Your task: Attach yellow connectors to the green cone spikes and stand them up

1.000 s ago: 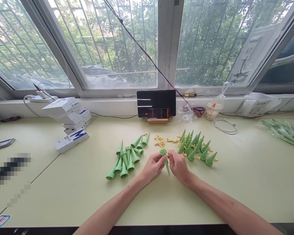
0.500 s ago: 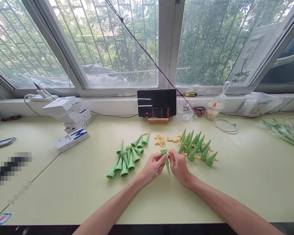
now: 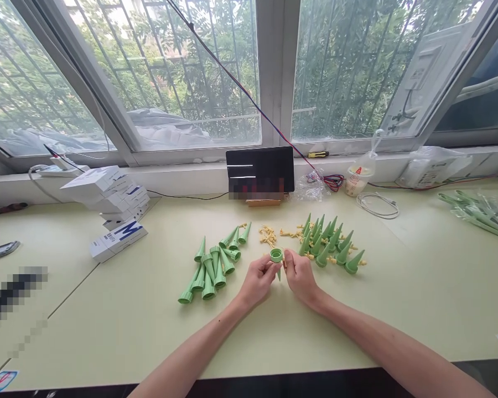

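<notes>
My left hand pinches a green plastic plant-watering spike, its round open end up and its point down. Close against its right side, my right hand is closed with thumb and finger on a small yellow plastic valve, mostly hidden by the fingers. Left of my hands lies a heap of green spikes on their sides. To the right, several green spikes stand point up with yellow valves fitted at their bases. A small pile of loose yellow valves lies just beyond my hands.
A black tablet leans on a cardboard stand by the window. White boxes are stacked at the left. A sealed drink cup, a coiled white cable and bagged green strips are at the right.
The held spike has tipped so that its open end now faces me and its point shows less. Both hands stay close together. The camera view has shifted slightly.
</notes>
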Action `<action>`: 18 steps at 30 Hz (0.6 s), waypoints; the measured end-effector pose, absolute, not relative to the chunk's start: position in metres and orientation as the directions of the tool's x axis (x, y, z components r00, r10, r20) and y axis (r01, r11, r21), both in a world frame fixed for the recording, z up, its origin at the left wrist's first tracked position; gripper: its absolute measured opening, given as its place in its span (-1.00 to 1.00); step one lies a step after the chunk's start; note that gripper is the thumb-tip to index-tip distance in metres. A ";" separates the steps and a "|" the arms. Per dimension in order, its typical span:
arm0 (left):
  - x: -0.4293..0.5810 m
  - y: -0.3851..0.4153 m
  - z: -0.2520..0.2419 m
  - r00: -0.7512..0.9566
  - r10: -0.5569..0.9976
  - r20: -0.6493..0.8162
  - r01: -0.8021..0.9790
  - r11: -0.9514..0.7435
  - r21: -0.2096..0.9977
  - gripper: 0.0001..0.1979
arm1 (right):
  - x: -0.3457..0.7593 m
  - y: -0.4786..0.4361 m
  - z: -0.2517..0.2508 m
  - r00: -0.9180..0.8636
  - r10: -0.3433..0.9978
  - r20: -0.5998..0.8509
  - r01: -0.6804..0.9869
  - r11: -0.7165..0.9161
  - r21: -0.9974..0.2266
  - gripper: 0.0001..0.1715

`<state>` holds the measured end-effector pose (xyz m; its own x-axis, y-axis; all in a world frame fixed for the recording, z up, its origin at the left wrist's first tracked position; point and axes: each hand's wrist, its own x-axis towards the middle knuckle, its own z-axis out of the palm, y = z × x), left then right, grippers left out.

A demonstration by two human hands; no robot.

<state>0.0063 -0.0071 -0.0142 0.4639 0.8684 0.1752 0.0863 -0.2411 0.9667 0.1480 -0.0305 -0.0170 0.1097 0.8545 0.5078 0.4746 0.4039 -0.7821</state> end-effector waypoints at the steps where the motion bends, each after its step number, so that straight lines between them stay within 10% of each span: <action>1: 0.007 -0.008 -0.013 0.466 0.868 0.171 0.090 -0.239 0.967 -0.62 | 0.148 -0.030 -0.017 0.112 0.856 0.505 0.470 0.403 -0.786 -0.54; 18: 0.000 -0.007 -0.007 0.696 0.662 -0.277 -0.220 0.564 0.796 -0.55 | 0.155 -0.023 -0.029 -0.079 0.695 0.714 0.697 0.551 -0.459 -0.59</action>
